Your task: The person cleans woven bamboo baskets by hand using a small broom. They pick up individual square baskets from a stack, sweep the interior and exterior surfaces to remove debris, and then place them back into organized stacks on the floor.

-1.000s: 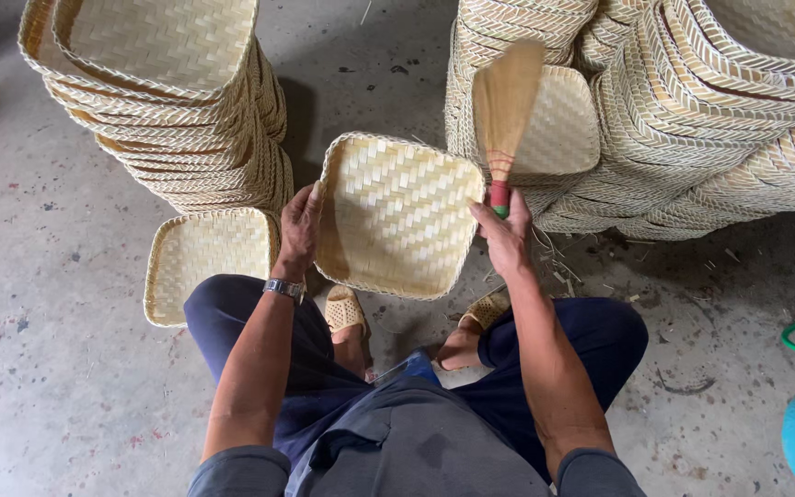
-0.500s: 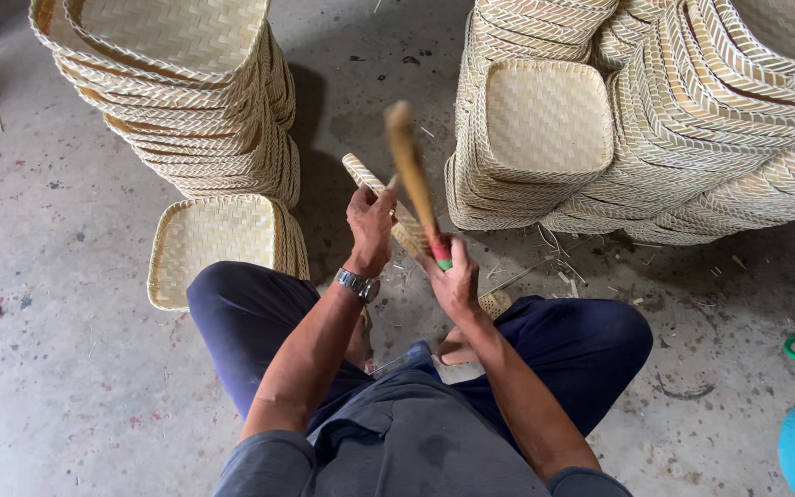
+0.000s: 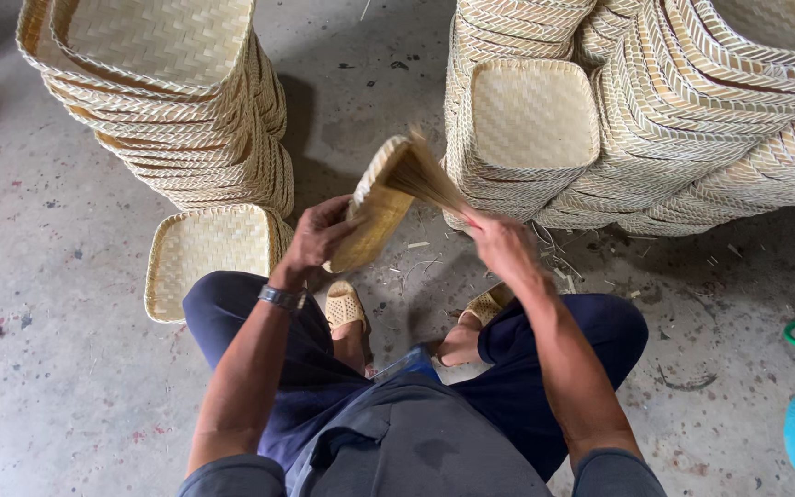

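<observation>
The left hand [image 3: 319, 237] grips a woven bamboo tray [image 3: 374, 207] by its rim, holding it tilted on edge just above and right of its fingers. The right hand [image 3: 505, 247] is closed around the handle of a straw brush [image 3: 425, 175], whose bristles fan up-left against the tray's upper edge. Left of the left hand, 1 flat tray [image 3: 209, 253] lies on the concrete floor [image 3: 66, 387] below a tall tray stack [image 3: 163, 101]. Beyond the right hand stand more heaped trays [image 3: 655, 110]
</observation>
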